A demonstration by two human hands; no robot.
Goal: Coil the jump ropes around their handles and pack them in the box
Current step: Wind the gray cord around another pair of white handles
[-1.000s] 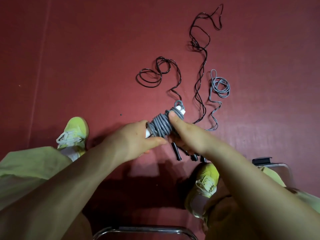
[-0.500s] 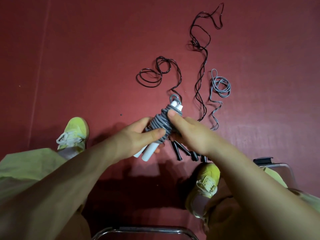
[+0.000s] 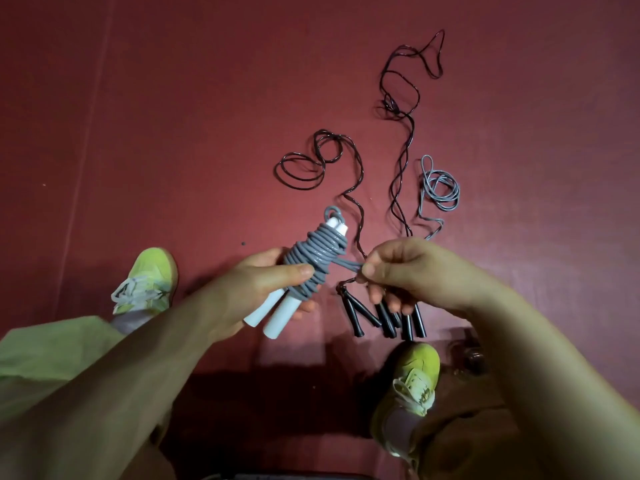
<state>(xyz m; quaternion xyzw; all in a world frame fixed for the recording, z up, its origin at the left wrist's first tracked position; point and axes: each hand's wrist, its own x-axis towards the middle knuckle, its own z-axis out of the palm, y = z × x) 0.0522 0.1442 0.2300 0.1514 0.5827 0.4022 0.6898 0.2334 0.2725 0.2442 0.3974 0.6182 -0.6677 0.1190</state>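
My left hand [image 3: 256, 289] grips a grey jump rope bundle [image 3: 311, 254], its cord coiled around two white handles [image 3: 277, 317] that stick out below my fingers. My right hand [image 3: 412, 271] pinches the loose end of the grey cord [image 3: 349, 265] and holds it taut to the right of the coil. On the red floor lie two black ropes [image 3: 360, 188] and another grey rope [image 3: 440, 188], all uncoiled, with their black handles [image 3: 384, 320] side by side just under my right hand. No box is in view.
My two yellow-green shoes [image 3: 149, 282] [image 3: 412, 386] rest on the red floor [image 3: 173, 116] either side of the work. A dark metal object [image 3: 471, 358] sits by the right shoe. Green trouser legs fill the lower corners.
The bundle has tilted so its white handles point down-left. My right hand has left the coil and pulled the cord's end out to the right.
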